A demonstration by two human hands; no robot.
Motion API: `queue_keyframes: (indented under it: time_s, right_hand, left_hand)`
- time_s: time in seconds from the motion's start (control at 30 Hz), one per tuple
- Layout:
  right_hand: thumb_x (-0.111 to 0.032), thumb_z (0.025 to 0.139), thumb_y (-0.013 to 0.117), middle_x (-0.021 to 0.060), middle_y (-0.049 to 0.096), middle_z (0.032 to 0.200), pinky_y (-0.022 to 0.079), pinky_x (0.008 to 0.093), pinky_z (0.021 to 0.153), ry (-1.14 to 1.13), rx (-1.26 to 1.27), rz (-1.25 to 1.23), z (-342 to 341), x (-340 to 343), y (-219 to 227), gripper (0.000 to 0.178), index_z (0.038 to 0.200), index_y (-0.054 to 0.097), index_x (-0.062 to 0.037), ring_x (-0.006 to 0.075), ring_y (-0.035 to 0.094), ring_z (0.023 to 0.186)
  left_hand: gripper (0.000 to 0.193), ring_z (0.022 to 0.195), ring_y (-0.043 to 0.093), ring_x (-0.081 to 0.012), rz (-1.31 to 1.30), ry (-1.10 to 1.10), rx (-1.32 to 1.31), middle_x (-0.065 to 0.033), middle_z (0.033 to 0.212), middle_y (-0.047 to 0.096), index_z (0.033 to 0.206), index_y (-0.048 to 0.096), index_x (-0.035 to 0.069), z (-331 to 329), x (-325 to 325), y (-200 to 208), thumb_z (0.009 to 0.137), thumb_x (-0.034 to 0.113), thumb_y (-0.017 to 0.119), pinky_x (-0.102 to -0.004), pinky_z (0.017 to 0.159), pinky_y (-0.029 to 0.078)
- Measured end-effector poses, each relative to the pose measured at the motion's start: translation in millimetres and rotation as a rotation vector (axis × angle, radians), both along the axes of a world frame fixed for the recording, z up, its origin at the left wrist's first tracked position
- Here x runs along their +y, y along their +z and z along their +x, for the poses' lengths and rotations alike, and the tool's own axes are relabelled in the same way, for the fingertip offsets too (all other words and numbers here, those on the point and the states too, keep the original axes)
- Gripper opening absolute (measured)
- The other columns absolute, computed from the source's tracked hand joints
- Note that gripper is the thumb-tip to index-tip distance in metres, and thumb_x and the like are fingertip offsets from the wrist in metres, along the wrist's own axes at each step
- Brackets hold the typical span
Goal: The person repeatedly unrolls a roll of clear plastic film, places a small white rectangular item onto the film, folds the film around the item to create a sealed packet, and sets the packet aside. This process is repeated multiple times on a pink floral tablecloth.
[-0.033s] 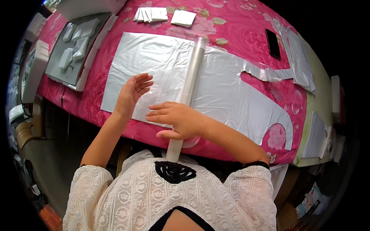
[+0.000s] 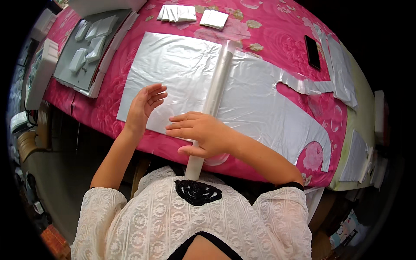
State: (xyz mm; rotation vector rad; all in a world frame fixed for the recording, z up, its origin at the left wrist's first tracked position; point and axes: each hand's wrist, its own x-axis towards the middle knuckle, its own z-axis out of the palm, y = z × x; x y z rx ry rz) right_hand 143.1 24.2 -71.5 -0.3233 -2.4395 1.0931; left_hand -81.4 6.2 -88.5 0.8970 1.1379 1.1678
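Observation:
A thin silvery plastic sheet point(image 2: 260, 99), cut with curved edges and a strap like an apron, lies spread on the table. Across it rests a long clear-to-white roll point(image 2: 220, 71), its near end sticking out past the table edge toward my body. My left hand point(image 2: 145, 106) is over the sheet's near left part, fingers loosely bent and nothing in them. Palm down, my right hand point(image 2: 199, 134) is over the near part of the roll and hides some of it; its fingers are stretched out. Whether it touches the roll I cannot tell.
Folded silvery packets point(image 2: 177, 14) lie at the far side, beside a second small stack point(image 2: 213, 19). At far left a grey board point(image 2: 65, 71) carries several white packets point(image 2: 96, 47). A black phone point(image 2: 312, 52) and more plastic sheets point(image 2: 342, 69) are at the right.
The whole view has shifted slightly, so the table things appear a little farther right. My left hand has moved slightly left over the sheet. Both hands keep nearly the same pose.

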Motion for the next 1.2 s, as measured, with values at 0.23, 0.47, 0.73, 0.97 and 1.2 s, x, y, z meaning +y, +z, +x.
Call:
queue_keyframes:
  time_s: [0.23, 0.47, 0.73, 0.97, 1.2]
  right_hand:
    - [-0.03, 0.079, 0.064, 0.0103, 0.047, 0.133, 0.032, 0.0417, 0.104, -0.263, -0.203, 0.365, 3, 46, -18, 0.052, 0.125, 0.052, -0.0087, 0.0283, 0.04, 0.126]
    - [-0.051, 0.085, 0.048, 0.0079, 0.038, 0.141, 0.019, 0.0444, 0.11, -0.07, -0.255, 0.509, -85, 77, -36, 0.06, 0.131, 0.047, -0.0124, 0.0279, 0.03, 0.133]
    - [-0.025, 0.081, 0.057, 0.0105, 0.057, 0.121, 0.03, 0.0448, 0.104, -0.35, -0.092, 0.479, -207, 84, -45, 0.039, 0.114, 0.059, -0.0037, 0.0287, 0.045, 0.121]
    - [-0.009, 0.077, 0.053, 0.0289, 0.024, 0.141, 0.01, 0.0482, 0.111, -0.853, 0.108, 0.044, -209, 63, -55, 0.069, 0.138, 0.024, 0.0047, 0.0386, 0.013, 0.137]
    - [-0.015, 0.078, 0.066, 0.0154, 0.047, 0.116, 0.051, 0.0323, 0.085, -0.5, 0.809, -1.399, -152, 48, -6, 0.072, 0.133, 0.022, 0.0007, 0.0231, 0.056, 0.105]
  left_hand:
    - [0.048, 0.109, 0.054, -0.02, -0.042, 0.223, 0.153, -0.0151, 0.122, 0.054, 0.123, 0.046, -0.002, -77, -102, -4, 0.098, 0.036, 0.032, -0.0315, 0.095, 0.04]
    - [0.053, 0.111, 0.051, -0.0193, 0.005, 0.151, 0.346, -0.0124, 0.123, 0.053, 0.125, 0.045, -0.003, -70, -118, -1, 0.096, 0.04, 0.036, -0.0325, 0.096, 0.039]
    - [0.08, 0.101, 0.051, -0.0349, 0.158, 0.158, 1.347, -0.0199, 0.115, 0.049, 0.133, 0.034, -0.001, -53, -109, 6, 0.066, 0.016, 0.075, -0.0403, 0.089, 0.042]
    - [0.075, 0.1, 0.056, -0.0244, -0.179, 0.139, 0.816, -0.0141, 0.109, 0.056, 0.13, 0.04, -0.002, -68, -114, -1, 0.065, 0.009, 0.077, -0.0348, 0.088, 0.044]
    - [0.078, 0.089, 0.063, -0.0204, -0.309, -0.16, -0.363, -0.0164, 0.11, 0.06, 0.128, 0.043, -0.004, -54, -116, 15, 0.07, 0.037, 0.075, -0.0331, 0.072, 0.055]
